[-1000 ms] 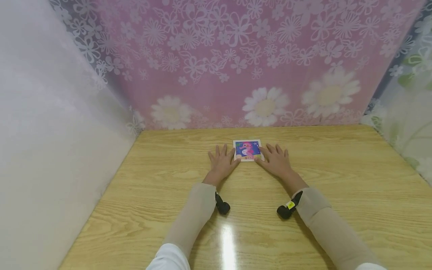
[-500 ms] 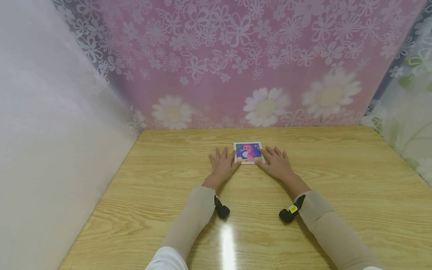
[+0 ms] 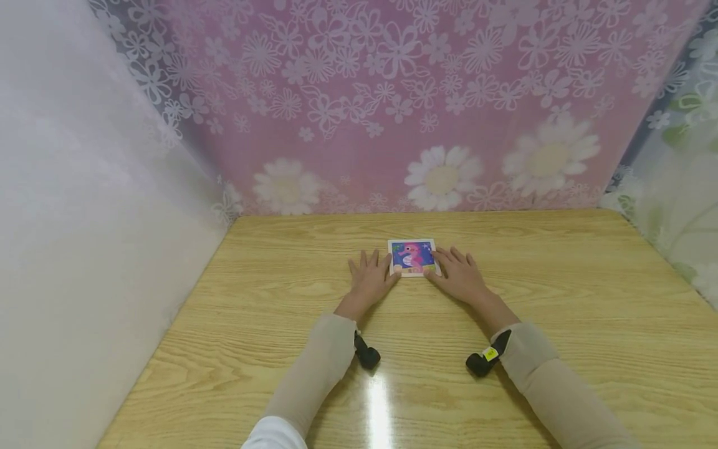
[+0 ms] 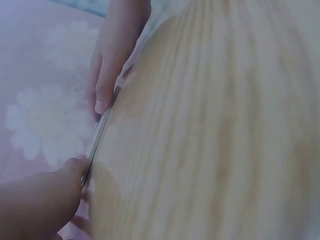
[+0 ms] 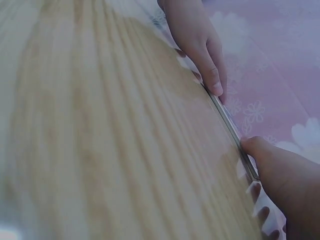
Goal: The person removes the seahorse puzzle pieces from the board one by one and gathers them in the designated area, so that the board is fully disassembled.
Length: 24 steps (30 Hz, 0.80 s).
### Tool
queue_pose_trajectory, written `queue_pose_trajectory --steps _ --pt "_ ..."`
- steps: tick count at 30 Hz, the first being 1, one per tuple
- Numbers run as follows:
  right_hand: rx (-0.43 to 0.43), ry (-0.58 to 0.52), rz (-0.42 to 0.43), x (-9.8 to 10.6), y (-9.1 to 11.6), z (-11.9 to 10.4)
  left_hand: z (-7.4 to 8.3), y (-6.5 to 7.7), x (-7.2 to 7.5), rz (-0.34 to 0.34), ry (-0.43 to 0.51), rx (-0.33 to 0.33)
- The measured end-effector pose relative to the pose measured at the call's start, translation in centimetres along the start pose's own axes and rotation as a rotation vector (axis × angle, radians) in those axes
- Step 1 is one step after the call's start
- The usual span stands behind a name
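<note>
A small flat square board (image 3: 412,257) with a pink seahorse on blue and a white border lies face up on the wooden table. My left hand (image 3: 369,279) rests at its left side, thumb on the near left corner, index finger along the left edge, other fingers spread straight. At the right side my right hand (image 3: 461,278) mirrors this, its thumb on the near right corner and index finger by the right edge. The left wrist view shows the board's thin near edge (image 4: 100,132) between both thumbs. From the right wrist the same edge (image 5: 227,122) appears low against the tabletop.
The wood-grained table (image 3: 269,349) reaches back to a pink flowered curtain (image 3: 359,137). A pale wall-like sheet (image 3: 101,218) borders it on the left, and a flowered cloth (image 3: 679,206) on the right. Black wrist cameras hang under both sleeves.
The seahorse board has slid a little toward me across the table. Both hands have moved back with it, keeping their places at its sides.
</note>
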State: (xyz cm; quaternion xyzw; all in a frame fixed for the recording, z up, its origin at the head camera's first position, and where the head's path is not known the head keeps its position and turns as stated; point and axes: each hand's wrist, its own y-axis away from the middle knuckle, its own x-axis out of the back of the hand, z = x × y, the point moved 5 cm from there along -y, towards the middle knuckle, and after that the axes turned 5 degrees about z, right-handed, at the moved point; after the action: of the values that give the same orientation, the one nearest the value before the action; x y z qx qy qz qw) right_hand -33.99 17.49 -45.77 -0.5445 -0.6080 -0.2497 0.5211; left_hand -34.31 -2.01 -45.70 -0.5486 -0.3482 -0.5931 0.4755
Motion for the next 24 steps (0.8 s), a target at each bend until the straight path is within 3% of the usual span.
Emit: queue_pose_trajectory --steps 6,24 --pt "0.01 -0.011 -0.009 0.1 0.4 -0.4 0.1 0.4 0.1 -0.01 -0.023 -0.015" --pt "0.037 -0.011 0.003 0.4 1.5 -1.0 0.4 1.6 0.4 -0.027 0.025 -0.111"
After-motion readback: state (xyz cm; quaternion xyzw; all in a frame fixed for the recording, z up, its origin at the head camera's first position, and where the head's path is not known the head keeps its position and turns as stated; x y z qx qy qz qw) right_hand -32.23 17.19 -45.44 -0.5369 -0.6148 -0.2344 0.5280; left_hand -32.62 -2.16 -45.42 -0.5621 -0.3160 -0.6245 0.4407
